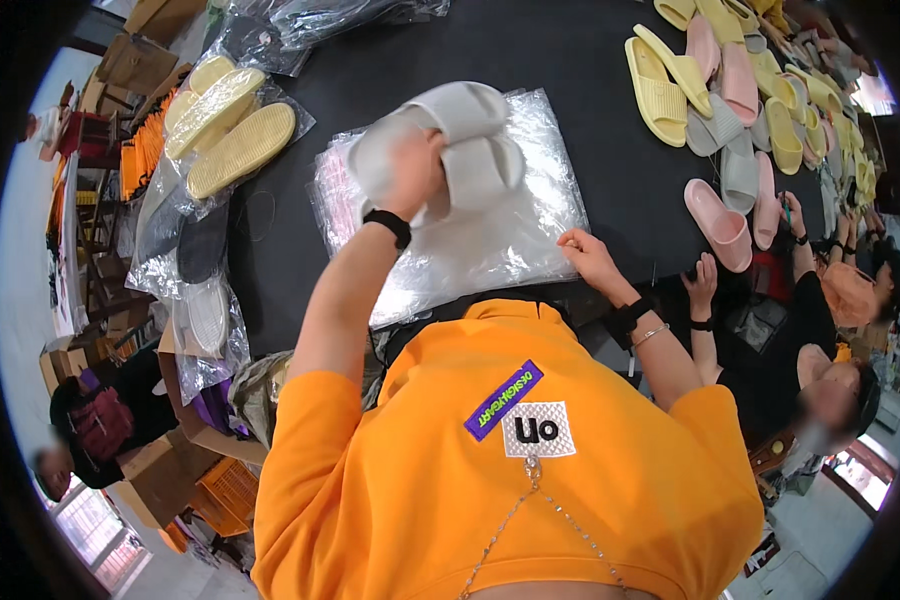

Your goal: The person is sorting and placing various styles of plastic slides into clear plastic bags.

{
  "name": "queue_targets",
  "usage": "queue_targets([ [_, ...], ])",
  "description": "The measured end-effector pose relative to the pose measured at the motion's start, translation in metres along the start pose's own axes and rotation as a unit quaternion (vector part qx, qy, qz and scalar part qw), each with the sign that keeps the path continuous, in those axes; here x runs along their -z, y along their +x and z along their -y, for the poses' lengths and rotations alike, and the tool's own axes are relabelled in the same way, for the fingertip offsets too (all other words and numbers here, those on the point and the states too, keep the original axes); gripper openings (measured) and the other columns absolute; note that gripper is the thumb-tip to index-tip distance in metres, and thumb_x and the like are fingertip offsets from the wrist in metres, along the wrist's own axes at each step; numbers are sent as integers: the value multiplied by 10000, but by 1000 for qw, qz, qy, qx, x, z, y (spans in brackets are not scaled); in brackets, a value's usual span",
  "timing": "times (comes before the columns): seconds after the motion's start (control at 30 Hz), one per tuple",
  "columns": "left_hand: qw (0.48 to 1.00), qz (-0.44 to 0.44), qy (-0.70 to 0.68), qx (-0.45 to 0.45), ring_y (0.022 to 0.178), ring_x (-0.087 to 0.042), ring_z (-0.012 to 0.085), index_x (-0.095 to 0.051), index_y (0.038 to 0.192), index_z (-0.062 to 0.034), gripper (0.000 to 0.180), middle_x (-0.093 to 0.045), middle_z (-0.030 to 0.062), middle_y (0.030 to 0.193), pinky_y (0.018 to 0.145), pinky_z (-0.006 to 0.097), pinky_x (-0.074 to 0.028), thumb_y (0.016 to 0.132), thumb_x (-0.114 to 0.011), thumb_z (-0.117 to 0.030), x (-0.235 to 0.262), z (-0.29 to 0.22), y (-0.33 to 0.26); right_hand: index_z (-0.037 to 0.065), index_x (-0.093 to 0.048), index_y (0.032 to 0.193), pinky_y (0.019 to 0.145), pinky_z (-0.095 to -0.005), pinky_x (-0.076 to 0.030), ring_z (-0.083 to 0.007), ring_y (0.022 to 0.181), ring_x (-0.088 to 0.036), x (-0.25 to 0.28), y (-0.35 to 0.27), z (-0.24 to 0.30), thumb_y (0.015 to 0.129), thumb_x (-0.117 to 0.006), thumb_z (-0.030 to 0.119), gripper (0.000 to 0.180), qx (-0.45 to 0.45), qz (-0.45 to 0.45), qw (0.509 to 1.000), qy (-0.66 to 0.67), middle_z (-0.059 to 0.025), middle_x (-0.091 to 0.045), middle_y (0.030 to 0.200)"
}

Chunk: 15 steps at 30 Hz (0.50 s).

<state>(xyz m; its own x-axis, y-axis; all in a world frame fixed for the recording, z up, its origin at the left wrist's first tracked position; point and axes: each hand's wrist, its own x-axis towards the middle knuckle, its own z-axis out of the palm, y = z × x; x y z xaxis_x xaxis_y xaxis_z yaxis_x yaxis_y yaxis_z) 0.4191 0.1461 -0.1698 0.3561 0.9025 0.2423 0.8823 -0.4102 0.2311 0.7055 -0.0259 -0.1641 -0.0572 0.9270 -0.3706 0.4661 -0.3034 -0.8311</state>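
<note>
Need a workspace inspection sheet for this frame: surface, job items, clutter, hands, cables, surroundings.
Surface: black table, largely covered.
Job's things: pair of grey slides held above a stack of clear plastic bags.
Clutter: bagged yellow slides at left; loose yellow, pink and grey slides at right.
Hands: left hand grips the grey slides; right hand rests on the bag edge.
Cables: nothing seen.
Surroundings: cardboard boxes at left; another person's hand at right.
</note>
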Motion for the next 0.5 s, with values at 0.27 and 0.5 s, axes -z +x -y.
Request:
queue_targets([
  [0.27, 990, 60, -49, -116, 1025, -473, 251, -598, 923, -107, 258, -564, 35, 1029, 817, 431, -349, 682, -521, -56, 63, -12, -14, -2, -566, 1038, 571, -228, -470, -94, 657, -546, -7, 10, 1, 873, -476, 94, 211, -126, 11, 970, 209, -24, -570, 786],
  [0.5, 979, 96, -64, -169, 1055, -450, 249, -565, 970, -108, 324, -530, 42, 1073, 855, 404, -333, 658, -520, -32, 26, -26, -79, 6, -601, 981, 589, -222, -446, -80, 650, -535, 10, 27, 1, 844, -512, 90, 183, -46, -26, 992, 112, -18, -599, 772],
])
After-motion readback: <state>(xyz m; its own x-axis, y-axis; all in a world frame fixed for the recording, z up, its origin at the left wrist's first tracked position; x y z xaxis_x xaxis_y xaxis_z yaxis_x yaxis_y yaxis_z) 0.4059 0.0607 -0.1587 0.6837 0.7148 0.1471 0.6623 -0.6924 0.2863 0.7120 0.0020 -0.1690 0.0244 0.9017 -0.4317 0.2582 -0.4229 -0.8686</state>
